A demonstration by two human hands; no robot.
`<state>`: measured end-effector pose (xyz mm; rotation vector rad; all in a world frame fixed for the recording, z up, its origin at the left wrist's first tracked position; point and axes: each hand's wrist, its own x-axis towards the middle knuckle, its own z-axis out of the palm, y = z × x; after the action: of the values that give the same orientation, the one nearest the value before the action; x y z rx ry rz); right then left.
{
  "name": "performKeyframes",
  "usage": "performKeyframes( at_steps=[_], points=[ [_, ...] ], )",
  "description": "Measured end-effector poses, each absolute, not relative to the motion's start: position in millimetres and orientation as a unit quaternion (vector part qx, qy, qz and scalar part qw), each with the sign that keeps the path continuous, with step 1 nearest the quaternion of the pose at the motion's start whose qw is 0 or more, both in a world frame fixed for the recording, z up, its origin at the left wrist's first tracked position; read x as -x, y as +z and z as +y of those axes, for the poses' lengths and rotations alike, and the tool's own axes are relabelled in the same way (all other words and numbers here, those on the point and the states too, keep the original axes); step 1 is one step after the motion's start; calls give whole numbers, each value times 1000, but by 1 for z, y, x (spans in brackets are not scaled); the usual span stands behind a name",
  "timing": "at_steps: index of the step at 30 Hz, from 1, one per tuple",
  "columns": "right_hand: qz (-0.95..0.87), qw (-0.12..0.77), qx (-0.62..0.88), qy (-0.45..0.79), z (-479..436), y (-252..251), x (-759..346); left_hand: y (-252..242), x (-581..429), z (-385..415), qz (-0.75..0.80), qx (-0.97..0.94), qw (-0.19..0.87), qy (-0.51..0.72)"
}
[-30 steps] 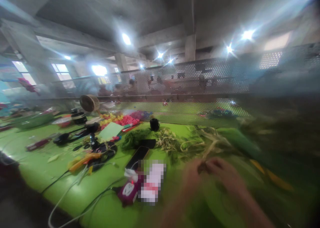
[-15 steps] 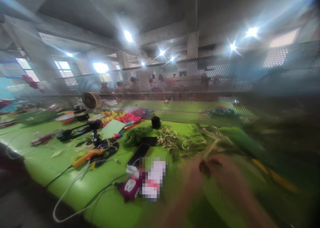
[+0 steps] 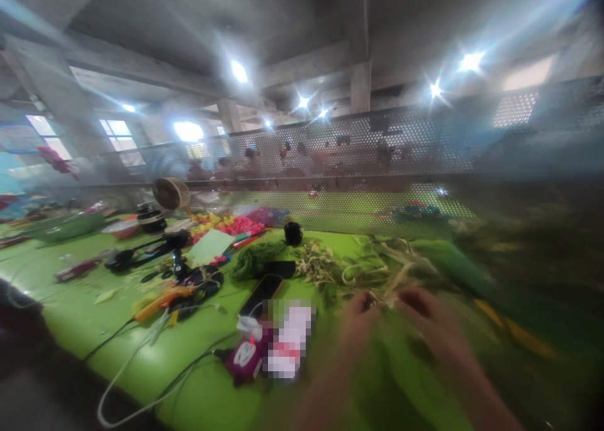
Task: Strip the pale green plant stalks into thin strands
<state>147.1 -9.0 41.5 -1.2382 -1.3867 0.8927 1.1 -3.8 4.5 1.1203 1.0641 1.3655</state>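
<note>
My left hand (image 3: 361, 314) is closed in a pinch over the green table (image 3: 198, 368). Just to its right, my right hand (image 3: 422, 311) has its fingers curled inward; both are blurred. Between the fingertips is something small and pale that I cannot make out. Behind it, touching or close to the fingers, pale thin strands (image 3: 401, 274) lie in a loose tangle. Left of the strands is a heap of small pale green pieces (image 3: 316, 264). A dark green leafy-looking bundle (image 3: 255, 258) lies farther left.
A phone (image 3: 262, 294), a purple power block (image 3: 249, 355) and white cable (image 3: 106, 387) lie left of my hands. An orange-handled glue gun (image 3: 163, 302) sits beyond. Pink and yellow pieces (image 3: 236, 223), a small fan (image 3: 170, 194) and a perforated metal screen (image 3: 330, 148) stand behind.
My hands have moved slightly apart, the left one a little to the left and the right one a little to the right. Objects on the table stay as they were.
</note>
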Motion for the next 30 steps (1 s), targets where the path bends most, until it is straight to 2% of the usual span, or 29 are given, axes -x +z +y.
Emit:
performKeyframes(
  at_steps=[6,13,17,21,26,30],
  points=[
    [-635,477,537,285,-8,41,-147,15,-2,-11,421,-478,541,550],
    [-646,448,568,245,-5,32,-150,7,2,-7,378,-554,527,522],
    [-628,464,553,291,-10,42,-144,6,2,-4,409,-541,515,525],
    [-609,449,543,363,-12,48,-138,9,5,-3,424,-444,546,570],
    [-657,438,514,334,-8,36,-137,9,6,-3,398,-367,588,601],
    [-680,428,494,333,-5,22,-135,5,2,-4,398,-348,566,633]
  ],
)
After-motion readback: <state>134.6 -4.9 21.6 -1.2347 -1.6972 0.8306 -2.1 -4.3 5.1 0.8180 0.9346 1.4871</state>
